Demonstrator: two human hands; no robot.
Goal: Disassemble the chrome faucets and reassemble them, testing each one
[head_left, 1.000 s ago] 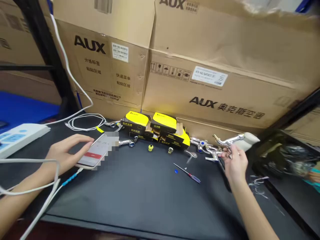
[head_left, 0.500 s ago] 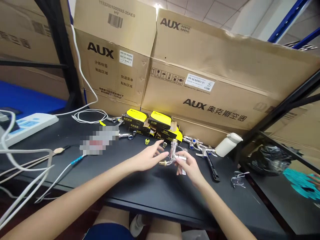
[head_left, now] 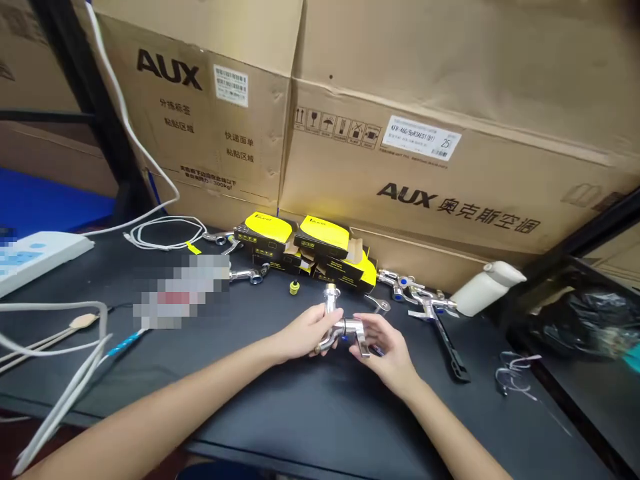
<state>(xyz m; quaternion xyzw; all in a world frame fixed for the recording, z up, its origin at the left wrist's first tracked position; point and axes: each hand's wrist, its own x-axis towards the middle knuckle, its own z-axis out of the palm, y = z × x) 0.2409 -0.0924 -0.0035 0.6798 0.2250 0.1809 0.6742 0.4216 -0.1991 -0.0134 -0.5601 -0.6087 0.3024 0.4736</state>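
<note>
A chrome water tap (head_left: 329, 339) is held over the dark tabletop, its brass-coloured threaded end pointing up and away. My left hand (head_left: 306, 331) is closed around its body, thumb across the front. At the tap's lever handle, my right hand (head_left: 387, 350) has its fingers curled about the end, with the thumb below. Parts of the tap are hidden behind the fingers. Beyond my hands a small yellow-green fitting (head_left: 294, 287) stands on the table, and an open-ended wrench (head_left: 379, 303) lies near it.
Yellow and black boxes (head_left: 320, 233) are stacked at the back before large cartons (head_left: 425, 167). Several chrome taps (head_left: 425, 297), a black-handled tool (head_left: 450, 353), a white bottle (head_left: 489, 288) and clear glasses (head_left: 515, 373) lie to the right. Leftward are a power strip (head_left: 45, 257) and cables.
My left hand has closed on the tap, having been apart and open beside it. The tap has turned, and my right hand has shifted to its lever end. The view has tilted down.
</note>
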